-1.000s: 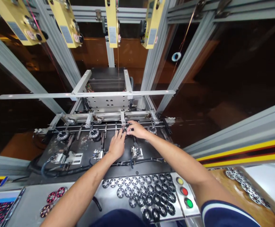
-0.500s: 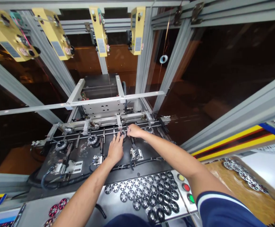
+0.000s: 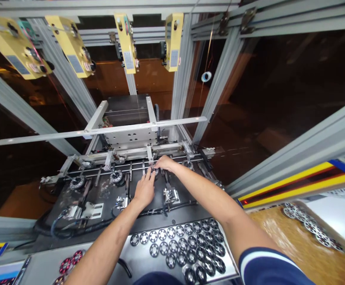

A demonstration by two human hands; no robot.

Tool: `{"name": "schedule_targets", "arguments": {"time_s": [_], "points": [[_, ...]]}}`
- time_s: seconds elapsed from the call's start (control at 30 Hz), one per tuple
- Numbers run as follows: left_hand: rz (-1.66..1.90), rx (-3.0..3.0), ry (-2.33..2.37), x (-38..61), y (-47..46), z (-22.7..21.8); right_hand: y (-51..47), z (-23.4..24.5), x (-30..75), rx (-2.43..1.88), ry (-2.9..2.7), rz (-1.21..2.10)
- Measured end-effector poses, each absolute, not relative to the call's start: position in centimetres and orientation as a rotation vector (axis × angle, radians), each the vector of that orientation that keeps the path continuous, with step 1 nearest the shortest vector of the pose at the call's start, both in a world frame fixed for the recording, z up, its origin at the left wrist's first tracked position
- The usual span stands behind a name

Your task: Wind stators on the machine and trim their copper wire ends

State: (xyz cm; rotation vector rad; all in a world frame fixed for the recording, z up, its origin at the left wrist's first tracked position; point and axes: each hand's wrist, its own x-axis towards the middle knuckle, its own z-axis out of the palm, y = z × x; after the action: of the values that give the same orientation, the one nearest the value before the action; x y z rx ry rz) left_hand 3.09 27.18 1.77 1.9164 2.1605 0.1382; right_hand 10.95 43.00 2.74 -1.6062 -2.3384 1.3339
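Note:
Both my hands reach deep into a winding machine, meeting at a small round part seated on the third station of the black deck. My left hand lies palm down with its fingers stretched forward, the fingertips touching the part. My right hand curls over the part from the right, its fingers pinched together on it. Similar round parts sit on the neighbouring stations.
Several empty black round cores lie on a steel plate near me; red wound ones lie at lower left. Yellow tensioner units hang overhead on the aluminium frame. More silver cores rest on a wooden surface at right.
The view shifted slightly, hiding the coloured buttons behind my right arm. My right hand has curled closer over the part; my left hand stays almost in place.

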Motion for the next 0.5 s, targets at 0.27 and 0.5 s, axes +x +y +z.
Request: {"name": "schedule_targets", "arguments": {"time_s": [0.27, 0.5], "points": [[0.059, 1.896, 2.090, 2.7, 28.1, 3.1, 41.4, 3.7, 11.1, -1.523, -2.417, 1.293], [0.222, 2.042, 1.985, 1.4, 26.6, 4.7, 41.3, 9.7, 18.9, -1.409, -2.575, 0.975]]}}
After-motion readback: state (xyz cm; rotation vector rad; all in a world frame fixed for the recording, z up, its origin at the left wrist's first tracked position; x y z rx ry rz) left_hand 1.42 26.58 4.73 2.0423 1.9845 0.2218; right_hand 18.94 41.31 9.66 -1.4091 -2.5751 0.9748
